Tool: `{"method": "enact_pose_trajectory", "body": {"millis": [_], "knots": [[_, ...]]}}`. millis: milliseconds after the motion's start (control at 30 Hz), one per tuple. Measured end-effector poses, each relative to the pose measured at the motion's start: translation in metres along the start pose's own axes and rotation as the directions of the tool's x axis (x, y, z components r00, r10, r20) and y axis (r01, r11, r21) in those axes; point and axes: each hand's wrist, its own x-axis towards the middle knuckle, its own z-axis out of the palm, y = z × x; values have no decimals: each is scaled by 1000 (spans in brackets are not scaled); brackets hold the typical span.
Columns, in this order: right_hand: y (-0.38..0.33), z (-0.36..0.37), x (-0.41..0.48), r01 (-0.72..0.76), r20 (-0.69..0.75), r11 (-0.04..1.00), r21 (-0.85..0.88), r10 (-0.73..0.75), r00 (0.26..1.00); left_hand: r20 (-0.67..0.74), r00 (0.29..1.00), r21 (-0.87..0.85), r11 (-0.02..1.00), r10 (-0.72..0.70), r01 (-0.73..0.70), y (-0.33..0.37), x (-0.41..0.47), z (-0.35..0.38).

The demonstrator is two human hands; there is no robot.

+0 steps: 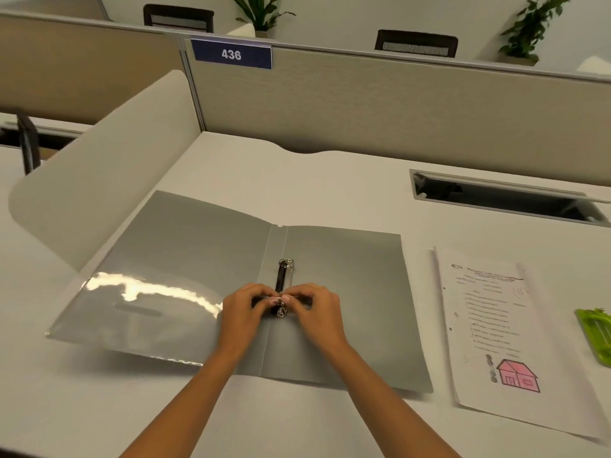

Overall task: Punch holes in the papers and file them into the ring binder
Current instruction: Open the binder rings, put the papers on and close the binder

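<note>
A grey ring binder (pixel 185 259) lies open and flat on the white desk, with a clear pocket on its left cover. Its black ring mechanism (pixel 283 276) runs along the spine. My left hand (pixel 246 309) and my right hand (pixel 317 309) meet at the near ring, each pinching one side of it with the fingertips. The far ring stands shut above them. A small stack of papers (pixel 502 328), punched along its left edge, lies right of the binder; the top sheet shows printed text and a pink house drawing. A green hole punch (pixel 595 332) sits at the right edge, partly cut off.
A beige partition (pixel 396 104) with a blue "436" sign (pixel 231 54) backs the desk. A curved white side divider (pixel 109 153) rises on the left. A cable slot (pixel 502 200) is sunk into the desk at the back right.
</note>
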Motion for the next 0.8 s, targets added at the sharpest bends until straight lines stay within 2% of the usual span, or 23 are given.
{"method": "enact_pose_trajectory", "body": {"millis": [267, 467, 800], "knots": [[8, -2, 11, -107, 89, 994, 34, 104, 991, 88, 996, 20, 1000, -14, 12, -7, 13, -1], [20, -2, 19, 9, 238, 988, -155, 28, 971, 155, 988, 18, 1000, 11, -14, -9, 23, -5], [22, -7, 19, 25, 270, 997, -71, -5, 963, 156, 987, -50, 998, 35, -28, -15, 23, -7]]}}
